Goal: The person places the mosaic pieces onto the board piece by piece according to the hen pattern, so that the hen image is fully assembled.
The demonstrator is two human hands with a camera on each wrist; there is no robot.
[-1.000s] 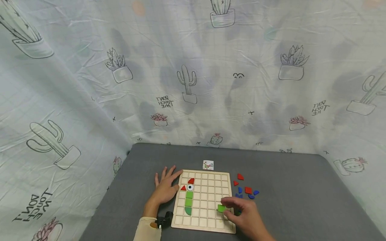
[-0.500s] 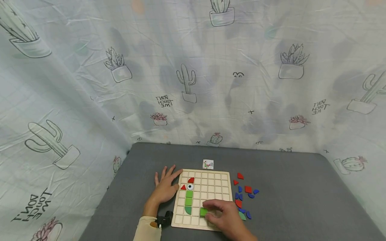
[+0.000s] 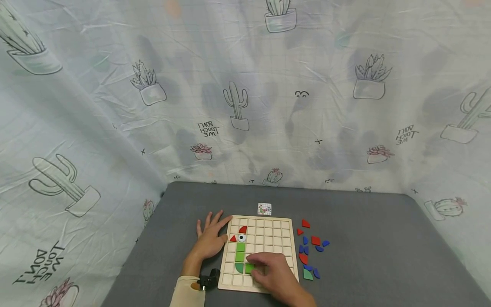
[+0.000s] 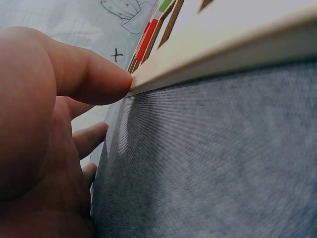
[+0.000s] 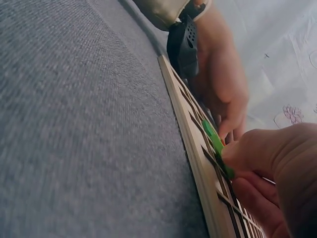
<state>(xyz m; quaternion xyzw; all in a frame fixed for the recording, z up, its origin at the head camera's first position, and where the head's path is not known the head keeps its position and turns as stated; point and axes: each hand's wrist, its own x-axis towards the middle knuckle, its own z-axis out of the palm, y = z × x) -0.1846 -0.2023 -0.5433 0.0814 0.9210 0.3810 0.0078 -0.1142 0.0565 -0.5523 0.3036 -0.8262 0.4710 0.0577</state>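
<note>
My right hand [image 3: 274, 273] pinches a green square tile [image 3: 249, 268] over the lower part of a wooden grid board [image 3: 270, 234]. The tile lies right beside a dark green quarter-round tile [image 3: 239, 267]; whether it is seated in its cell is hidden by the fingers. Above the quarter-round, two green squares [image 3: 240, 252] form a column, topped by a round eye tile [image 3: 241, 238] and a red quarter-round [image 3: 243, 229]. A red triangle [image 3: 233, 238] sits left of the eye. My left hand [image 3: 209, 244] rests with spread fingers, its thumb [image 4: 99, 77] touching the board's left edge.
Loose red, blue and green tiles [image 3: 315, 241] lie right of the board on the grey table [image 3: 368, 243]. A small pattern card [image 3: 264, 209] lies behind the board. Printed curtains [image 3: 245, 106] hang behind and at both sides.
The right hand has carried the green square leftward across the board to beside the dark green quarter-round. The loose tiles on the right have come into view. The left hand stays put.
</note>
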